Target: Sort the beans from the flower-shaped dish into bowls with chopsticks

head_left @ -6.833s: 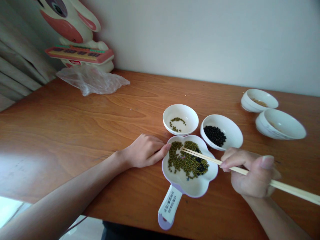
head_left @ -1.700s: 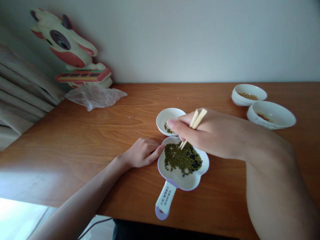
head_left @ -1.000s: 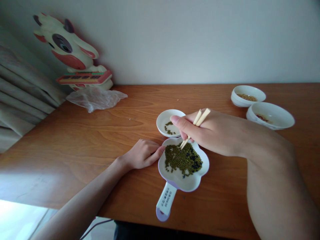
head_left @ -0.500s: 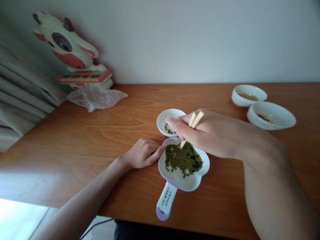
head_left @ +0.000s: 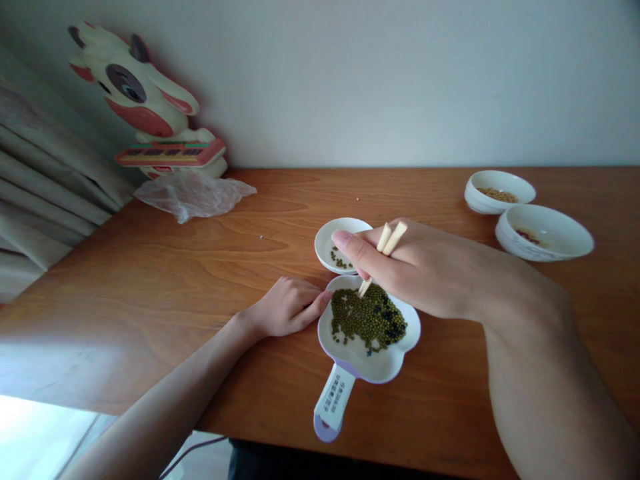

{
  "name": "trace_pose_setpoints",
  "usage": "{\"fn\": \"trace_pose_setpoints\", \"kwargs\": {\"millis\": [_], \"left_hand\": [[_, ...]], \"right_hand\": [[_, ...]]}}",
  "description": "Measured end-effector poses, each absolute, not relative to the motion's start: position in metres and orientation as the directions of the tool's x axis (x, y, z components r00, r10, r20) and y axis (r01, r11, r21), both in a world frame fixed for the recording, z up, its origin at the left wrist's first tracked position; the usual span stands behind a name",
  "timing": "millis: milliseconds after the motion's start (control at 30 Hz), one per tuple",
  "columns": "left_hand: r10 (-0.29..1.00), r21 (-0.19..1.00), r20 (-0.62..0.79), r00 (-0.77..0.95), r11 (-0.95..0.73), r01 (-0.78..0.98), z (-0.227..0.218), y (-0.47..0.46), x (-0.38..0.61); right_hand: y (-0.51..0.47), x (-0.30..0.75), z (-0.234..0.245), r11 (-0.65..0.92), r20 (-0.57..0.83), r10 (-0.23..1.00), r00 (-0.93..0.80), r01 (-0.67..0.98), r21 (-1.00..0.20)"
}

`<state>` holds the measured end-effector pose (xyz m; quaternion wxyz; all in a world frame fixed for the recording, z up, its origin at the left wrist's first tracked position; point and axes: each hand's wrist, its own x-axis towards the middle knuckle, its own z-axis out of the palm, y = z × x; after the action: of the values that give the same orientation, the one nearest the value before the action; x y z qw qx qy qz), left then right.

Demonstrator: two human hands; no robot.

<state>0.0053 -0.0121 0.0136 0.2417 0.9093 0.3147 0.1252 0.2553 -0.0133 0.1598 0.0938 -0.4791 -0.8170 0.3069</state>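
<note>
My right hand (head_left: 395, 267) grips a pair of wooden chopsticks (head_left: 386, 240) over a flower-shaped white dish (head_left: 387, 365) with a lilac rim and a labelled handle. The chopstick tips touch the green mung beans (head_left: 357, 320) spread in that dish; whether a bean is between them, I cannot tell. Some dark beans (head_left: 393, 323) lie among the green ones on the right. My left hand (head_left: 290, 307) rests on the table, fingers curled, its thumb at the dish's left rim. Just behind the dish stands a small white bowl (head_left: 325, 240) with a few green beans, partly covered by my right hand.
Two white bowls stand at the back right, one with tan grains (head_left: 497, 195), the nearer one (head_left: 565, 230) with a few reddish bits. A clear plastic bag (head_left: 195, 195) and a cow-shaped toy keyboard (head_left: 170, 155) are at the back left. A wall runs behind the wooden table (head_left: 165, 280).
Hardly anything differs. The whole view has shifted very slightly; both hands, the chopsticks and the dish keep their places.
</note>
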Motion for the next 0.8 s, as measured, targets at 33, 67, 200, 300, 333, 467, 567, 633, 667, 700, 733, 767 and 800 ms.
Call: {"fn": "trace_pose_setpoints", "kwargs": {"millis": [33, 67, 200, 300, 333, 467, 567, 633, 667, 700, 733, 767, 800], "left_hand": [[0.633, 0.518, 0.076, 0.770, -0.685, 0.512, 0.0133, -0.0122, 0.0051], [0.633, 0.518, 0.076, 0.771, -0.686, 0.511, 0.0130, -0.0123, 0.0049], [0.633, 0.519, 0.074, 0.771, -0.684, 0.512, 0.0125, -0.0126, 0.0046], [0.632, 0.522, 0.074, 0.771, -0.683, 0.510, 0.0134, -0.0126, 0.0052], [0.632, 0.524, 0.075, 0.772, -0.683, 0.509, 0.0137, -0.0126, 0.0054], [0.634, 0.526, 0.072, 0.770, -0.680, 0.511, 0.0141, -0.0126, 0.0057], [0.632, 0.530, 0.068, 0.772, -0.679, 0.508, 0.0135, -0.0123, 0.0053], [0.630, 0.529, 0.070, 0.773, -0.681, 0.507, 0.0136, -0.0121, 0.0054], [0.629, 0.527, 0.075, 0.774, -0.684, 0.505, 0.0138, -0.0121, 0.0056], [0.626, 0.525, 0.081, 0.775, -0.688, 0.501, 0.0141, -0.0121, 0.0059], [0.624, 0.524, 0.088, 0.777, -0.692, 0.497, 0.0145, -0.0122, 0.0062], [0.622, 0.525, 0.092, 0.777, -0.694, 0.493, 0.0149, -0.0123, 0.0065], [0.622, 0.526, 0.095, 0.778, -0.694, 0.491, 0.0152, -0.0123, 0.0067]], "right_hand": [[-0.0130, 0.2548, 0.1598, 0.362, -0.135, 0.837, -0.531, 0.721, -0.591], [-0.0128, 0.2543, 0.1598, 0.369, -0.133, 0.833, -0.537, 0.718, -0.590], [-0.0123, 0.2535, 0.1596, 0.382, -0.125, 0.823, -0.554, 0.702, -0.601], [-0.0122, 0.2529, 0.1594, 0.387, -0.123, 0.819, -0.560, 0.698, -0.602], [-0.0123, 0.2525, 0.1595, 0.387, -0.125, 0.820, -0.559, 0.701, -0.598], [-0.0125, 0.2506, 0.1605, 0.378, -0.144, 0.824, -0.548, 0.721, -0.581], [-0.0128, 0.2490, 0.1613, 0.376, -0.144, 0.828, -0.542, 0.727, -0.574], [-0.0132, 0.2481, 0.1613, 0.377, -0.139, 0.832, -0.538, 0.730, -0.570], [-0.0134, 0.2477, 0.1612, 0.377, -0.137, 0.833, -0.536, 0.731, -0.569], [-0.0137, 0.2474, 0.1610, 0.376, -0.134, 0.835, -0.534, 0.732, -0.568], [-0.0140, 0.2472, 0.1608, 0.375, -0.133, 0.836, -0.532, 0.732, -0.569], [-0.0144, 0.2471, 0.1606, 0.373, -0.134, 0.837, -0.531, 0.732, -0.571], [-0.0147, 0.2472, 0.1604, 0.370, -0.135, 0.837, -0.530, 0.731, -0.573]]}}
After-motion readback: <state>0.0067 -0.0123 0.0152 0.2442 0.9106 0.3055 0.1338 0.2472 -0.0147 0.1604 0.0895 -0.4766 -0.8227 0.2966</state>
